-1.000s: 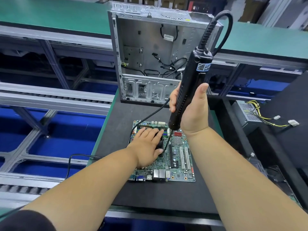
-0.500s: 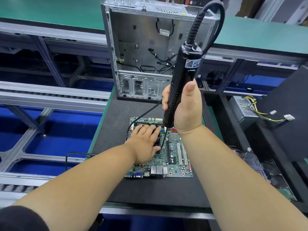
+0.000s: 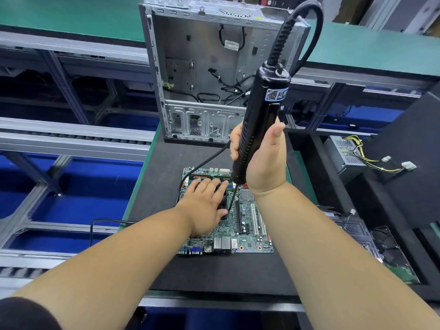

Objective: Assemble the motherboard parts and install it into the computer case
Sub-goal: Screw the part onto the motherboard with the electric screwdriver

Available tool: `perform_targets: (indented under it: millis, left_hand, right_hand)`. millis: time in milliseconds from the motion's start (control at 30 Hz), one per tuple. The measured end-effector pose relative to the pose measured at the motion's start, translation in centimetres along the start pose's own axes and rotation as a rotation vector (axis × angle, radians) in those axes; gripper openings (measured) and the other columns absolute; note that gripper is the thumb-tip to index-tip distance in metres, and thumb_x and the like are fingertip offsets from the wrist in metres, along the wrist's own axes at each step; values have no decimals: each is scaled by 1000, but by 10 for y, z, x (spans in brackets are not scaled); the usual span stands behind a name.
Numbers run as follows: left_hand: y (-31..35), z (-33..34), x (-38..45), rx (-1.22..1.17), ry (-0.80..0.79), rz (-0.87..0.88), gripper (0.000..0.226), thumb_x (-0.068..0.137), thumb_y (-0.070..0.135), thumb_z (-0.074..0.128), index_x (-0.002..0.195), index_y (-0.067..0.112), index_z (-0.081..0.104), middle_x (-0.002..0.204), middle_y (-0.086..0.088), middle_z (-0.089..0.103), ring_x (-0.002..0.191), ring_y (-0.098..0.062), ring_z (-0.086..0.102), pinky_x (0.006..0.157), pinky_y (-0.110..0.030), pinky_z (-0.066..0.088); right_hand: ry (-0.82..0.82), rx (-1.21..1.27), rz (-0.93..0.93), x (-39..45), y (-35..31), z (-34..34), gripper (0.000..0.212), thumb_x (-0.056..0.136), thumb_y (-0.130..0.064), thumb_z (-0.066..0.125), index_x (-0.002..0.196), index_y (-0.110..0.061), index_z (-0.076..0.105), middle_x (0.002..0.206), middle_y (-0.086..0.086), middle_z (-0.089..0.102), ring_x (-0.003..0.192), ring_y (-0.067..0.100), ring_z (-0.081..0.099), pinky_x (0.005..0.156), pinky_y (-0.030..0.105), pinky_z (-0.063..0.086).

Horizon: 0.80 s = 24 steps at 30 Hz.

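Gripping the electric screwdriver (image 3: pixel 259 120) as before, right hand (image 3: pixel 264 160) unmoved; left hand (image 3: pixel 204 206) fingers still flat on motherboard (image 3: pixel 250 225)

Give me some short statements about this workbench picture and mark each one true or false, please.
1. The right hand grips a black electric screwdriver held upright. True.
2. The green motherboard is already inside the grey metal computer case. False: it lies on the black mat, in front of the case.
3. The left hand rests on the motherboard. True.
4. The case stands closed. False: its side is open, with cables visible inside.
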<state>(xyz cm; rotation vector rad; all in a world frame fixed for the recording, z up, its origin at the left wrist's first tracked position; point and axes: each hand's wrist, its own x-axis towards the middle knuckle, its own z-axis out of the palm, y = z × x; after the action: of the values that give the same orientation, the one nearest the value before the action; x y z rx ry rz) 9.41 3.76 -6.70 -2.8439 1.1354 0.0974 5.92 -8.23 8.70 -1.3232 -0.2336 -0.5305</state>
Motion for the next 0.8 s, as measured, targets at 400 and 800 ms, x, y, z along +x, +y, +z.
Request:
perform_targets:
  millis: [400, 800]
  left_hand:
    - [-2, 2, 1, -52, 5, -1, 71, 98, 54, 21, 154, 18, -3, 161, -5, 5, 147, -26, 3, 119, -44, -4]
    - [-6, 0, 4, -79, -20, 0, 75, 96, 59, 23, 154, 20, -3, 160, -3, 4, 146, -24, 2, 119, -43, -3]
  right_hand:
    - [-11, 57, -17, 0, 0, -3, 91, 74, -84, 49, 94, 4, 48, 61, 18, 46, 46, 19, 45, 47, 24, 39]
    - [-31, 0, -10, -1, -4, -8, 75, 71, -72, 70, 92, -5, 46, 64, 15, 47, 47, 21, 45, 50, 30, 38]
